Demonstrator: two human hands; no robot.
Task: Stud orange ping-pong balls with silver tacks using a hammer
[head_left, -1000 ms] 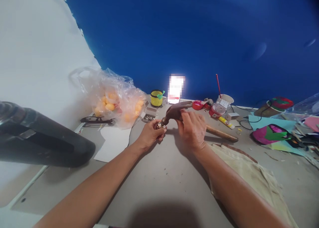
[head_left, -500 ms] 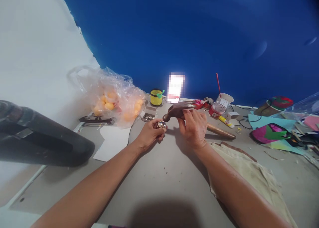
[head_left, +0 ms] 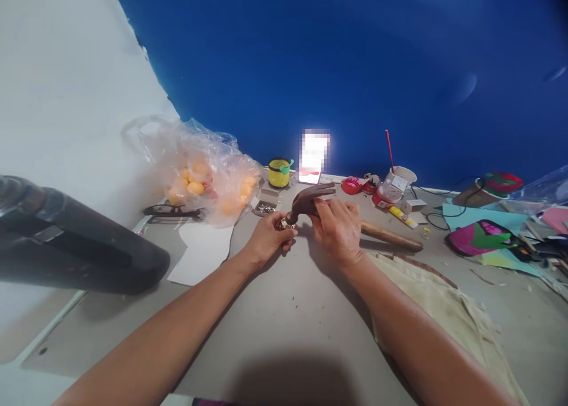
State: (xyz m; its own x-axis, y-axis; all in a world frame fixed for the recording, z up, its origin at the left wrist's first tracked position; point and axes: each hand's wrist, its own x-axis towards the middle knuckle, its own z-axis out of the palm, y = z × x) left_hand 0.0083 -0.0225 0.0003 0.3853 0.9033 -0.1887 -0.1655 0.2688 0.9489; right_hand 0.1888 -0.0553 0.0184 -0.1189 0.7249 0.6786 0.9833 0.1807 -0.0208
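Observation:
My left hand [head_left: 267, 240] is closed around a small shiny ball studded with silver bits [head_left: 284, 223], holding it on the grey table [head_left: 284, 311]. My right hand [head_left: 338, 228] grips a hammer [head_left: 310, 197] close to its dark metal head, with the wooden handle [head_left: 390, 237] sticking out to the right. The hammer's striking face rests on the ball.
A clear plastic bag of orange balls [head_left: 202, 178] lies at the back left, with black glasses [head_left: 173, 212] and a small tray of silver pins [head_left: 266, 208] beside it. A yellow cup [head_left: 278, 173], a white cup [head_left: 397, 184], coloured paper [head_left: 483, 237] and a beige cloth [head_left: 448, 311] lie around.
The hammer head was down on the ball, lifted clear half a second ago, and is now down on the ball again. My left hand has stayed in place.

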